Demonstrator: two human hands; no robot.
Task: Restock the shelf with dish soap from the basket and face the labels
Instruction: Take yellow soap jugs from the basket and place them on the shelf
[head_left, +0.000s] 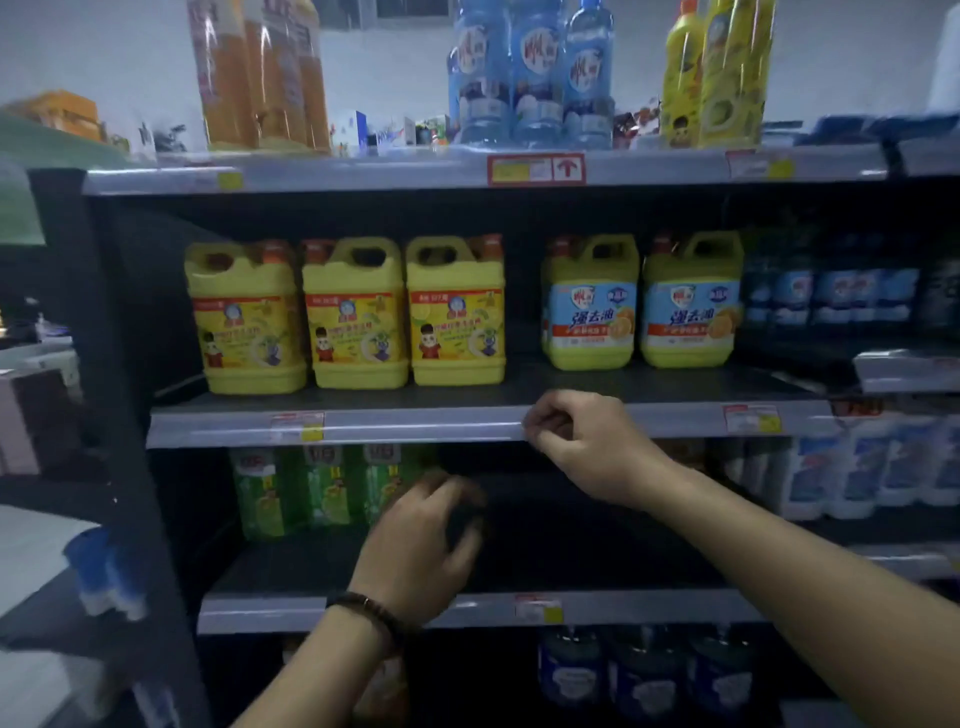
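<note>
1. While the person stands square to the shelving, the right hand (576, 441) sits at the front rail (415, 426) of the middle shelf with its fingers curled onto it. This grip appears to pinch the rail, probably to steady the body for the low reach.
2. The left hand (426, 540), at 7 o'clock of the right, reaches into the lower shelf (597, 551). It is motion-blurred, with fingers curled over something dark. I cannot tell whether this grip holds anything.
3. Judgement: the dark gap at 3 o'clock of the green bottles (322, 488) looks like the slot to restock, and the left hand is aimed at it.
4. The basket is not in view, and I can make out no soap bottle in transit.
5. Count, middle shelf:
   - yellow-label jugs (356, 317): 3, side by side, labels forward.
   - blue-label jugs (592, 306): 2, at 3 o'clock of those across a gap, labels forward.
   - Both groups stand back from the rail.
6. Count, lower shelf: 3 green bottles visible in the front row, at 10 o'clock of the left hand.
7. Count, top shelf: 3 blue bottles (535, 78) at 12 o'clock. Their neighbours are too blurred to count.
</note>
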